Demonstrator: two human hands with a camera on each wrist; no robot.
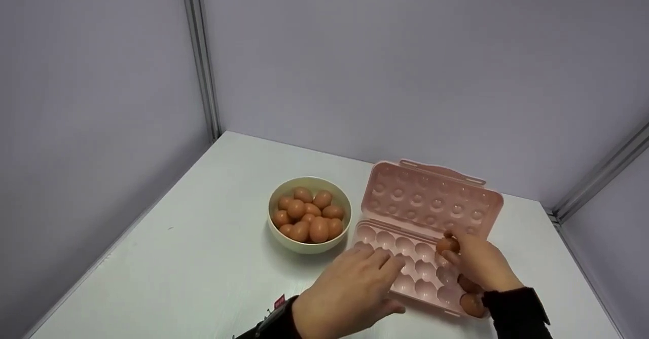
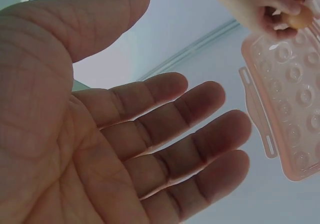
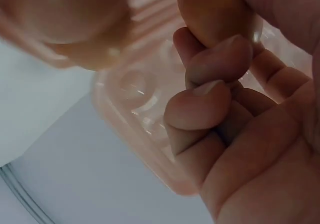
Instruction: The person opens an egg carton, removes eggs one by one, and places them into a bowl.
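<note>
A pink egg tray [image 1: 405, 270] lies open on the white table, its dimpled lid [image 1: 431, 199] standing up behind it. My right hand [image 1: 479, 263] pinches a brown egg [image 1: 447, 244] over the tray's far right cups; the right wrist view shows the egg [image 3: 212, 11] between thumb and fingers. Two more eggs [image 1: 471, 303] sit in the tray's near right cups beside that wrist. My left hand [image 1: 355, 288] rests flat with straight fingers on the tray's near left edge; the left wrist view shows its bare palm [image 2: 125, 149]. A cream bowl [image 1: 310, 245] holding several brown eggs [image 1: 309, 215] stands left of the tray.
Grey partition walls close in the table [image 1: 203, 237] on the left, back and right. A small red tag [image 1: 279, 301] lies near my left wrist. Bare white tabletop stretches to the left of the bowl.
</note>
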